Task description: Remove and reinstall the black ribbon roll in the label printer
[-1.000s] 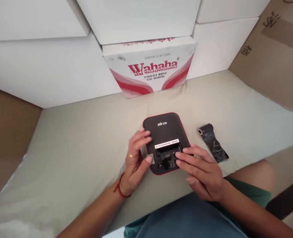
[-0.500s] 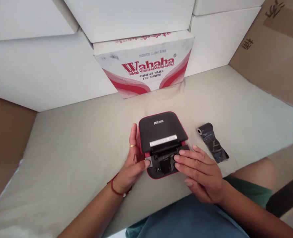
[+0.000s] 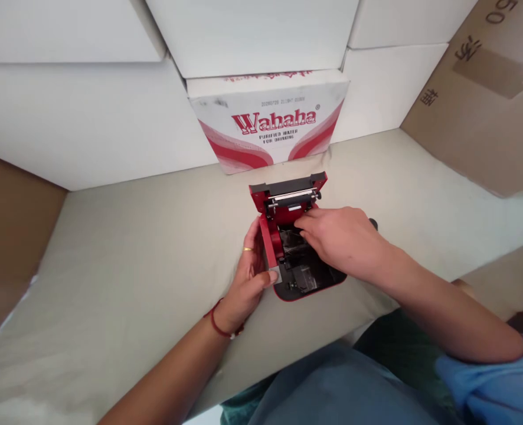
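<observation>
Left carton: a brown carton (image 3: 18,236) stands well to the left of the printer.
Cloth: a pale cloth (image 3: 141,254) spreads beneath the printer and out on both sides.
White boxes: large white boxes (image 3: 79,124) are stacked beyond the printer.
Left hand: the left hand (image 3: 250,280) is half curled round the printer's left side, gripping it, thumb on a grey patch at the near left corner; it wears a ring and, at the wrist, a red bracelet (image 3: 221,324).
Water box: a red-and-white box (image 3: 274,127) marked "Wahaha" sits behind the printer.
Printer: the red-and-black printer (image 3: 268,242) lies on the cloth between the hands, its lid (image 3: 288,188) raised at the far side; shiny dark material shows inside.
Right hand: the right hand (image 3: 339,239) reaches over the printer's right side, fingers bunched into the opening; I cannot tell whether they hold anything.
Right carton: another carton (image 3: 500,100), with dark writing, stands well right of the printer.
</observation>
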`<state>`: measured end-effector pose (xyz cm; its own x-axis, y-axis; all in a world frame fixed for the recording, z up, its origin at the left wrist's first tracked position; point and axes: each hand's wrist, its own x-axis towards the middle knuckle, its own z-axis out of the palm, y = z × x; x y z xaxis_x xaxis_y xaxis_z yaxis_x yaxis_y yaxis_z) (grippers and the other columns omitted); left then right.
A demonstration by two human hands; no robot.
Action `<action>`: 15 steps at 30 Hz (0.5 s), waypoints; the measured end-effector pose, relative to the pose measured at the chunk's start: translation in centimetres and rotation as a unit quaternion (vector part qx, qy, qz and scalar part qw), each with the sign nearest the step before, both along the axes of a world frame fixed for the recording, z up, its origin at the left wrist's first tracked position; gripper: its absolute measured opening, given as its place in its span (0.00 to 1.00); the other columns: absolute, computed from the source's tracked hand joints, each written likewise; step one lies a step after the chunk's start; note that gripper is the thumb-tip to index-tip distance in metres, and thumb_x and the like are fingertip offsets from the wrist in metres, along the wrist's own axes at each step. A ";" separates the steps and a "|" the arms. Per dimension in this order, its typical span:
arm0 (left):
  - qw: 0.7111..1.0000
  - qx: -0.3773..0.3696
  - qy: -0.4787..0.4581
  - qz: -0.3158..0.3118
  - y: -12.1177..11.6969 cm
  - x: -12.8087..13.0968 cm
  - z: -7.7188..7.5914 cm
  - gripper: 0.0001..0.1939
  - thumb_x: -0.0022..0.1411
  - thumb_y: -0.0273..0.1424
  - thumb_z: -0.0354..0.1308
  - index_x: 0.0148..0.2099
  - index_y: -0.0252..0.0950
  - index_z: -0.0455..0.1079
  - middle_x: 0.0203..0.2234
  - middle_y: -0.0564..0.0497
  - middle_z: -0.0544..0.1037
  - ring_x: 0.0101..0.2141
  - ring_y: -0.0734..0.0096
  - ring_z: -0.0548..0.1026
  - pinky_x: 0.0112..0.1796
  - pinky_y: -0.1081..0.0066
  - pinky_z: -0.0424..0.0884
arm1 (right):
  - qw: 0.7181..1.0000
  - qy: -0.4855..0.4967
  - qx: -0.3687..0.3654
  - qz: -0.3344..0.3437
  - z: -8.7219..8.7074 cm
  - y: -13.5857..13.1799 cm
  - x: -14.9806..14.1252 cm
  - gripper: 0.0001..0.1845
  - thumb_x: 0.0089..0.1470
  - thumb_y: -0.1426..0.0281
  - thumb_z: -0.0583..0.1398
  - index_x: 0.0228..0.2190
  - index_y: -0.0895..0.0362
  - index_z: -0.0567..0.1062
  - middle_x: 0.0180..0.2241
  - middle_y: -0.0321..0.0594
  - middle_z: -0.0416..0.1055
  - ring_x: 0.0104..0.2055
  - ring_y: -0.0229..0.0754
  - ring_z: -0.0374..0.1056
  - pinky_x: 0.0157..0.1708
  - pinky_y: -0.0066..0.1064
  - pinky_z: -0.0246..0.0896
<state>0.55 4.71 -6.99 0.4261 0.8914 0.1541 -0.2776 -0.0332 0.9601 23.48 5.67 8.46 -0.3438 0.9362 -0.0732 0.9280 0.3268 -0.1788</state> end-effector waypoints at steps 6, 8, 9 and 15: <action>1.000 0.024 0.018 0.001 0.6 0.1 -0.7 0.61 0.67 0.60 0.75 0.89 0.55 0.47 0.88 0.42 0.59 0.82 0.37 0.67 0.79 0.37 0.70 | 0.989 -0.143 -0.040 0.002 0.3 2.1 -3.4 0.19 0.70 0.82 0.60 0.47 0.56 0.90 0.45 0.55 0.92 0.45 0.57 0.88 0.36 0.39 0.73; 0.999 0.027 0.018 0.005 0.7 0.1 -0.9 0.61 0.66 0.59 0.75 0.89 0.55 0.48 0.88 0.42 0.58 0.82 0.37 0.66 0.80 0.36 0.67 | 0.989 -0.141 -0.044 0.000 -0.1 2.5 -3.5 0.19 0.70 0.82 0.60 0.45 0.55 0.90 0.43 0.54 0.92 0.45 0.57 0.88 0.37 0.39 0.74; 1.000 0.026 0.015 0.007 0.7 0.1 -1.0 0.61 0.66 0.59 0.75 0.89 0.54 0.48 0.88 0.42 0.57 0.83 0.37 0.64 0.81 0.36 0.65 | 0.990 -0.135 -0.047 -0.001 -0.3 2.7 -3.4 0.18 0.70 0.81 0.60 0.46 0.55 0.90 0.43 0.54 0.92 0.45 0.58 0.88 0.38 0.40 0.75; 0.998 0.061 0.022 0.018 0.9 0.3 -1.6 0.58 0.69 0.56 0.73 0.89 0.52 0.48 0.87 0.41 0.58 0.83 0.39 0.64 0.80 0.37 0.66 | 0.998 -0.061 -0.017 0.004 0.6 0.7 -0.8 0.15 0.66 0.73 0.68 0.53 0.52 0.86 0.43 0.46 0.91 0.38 0.54 0.85 0.33 0.38 0.70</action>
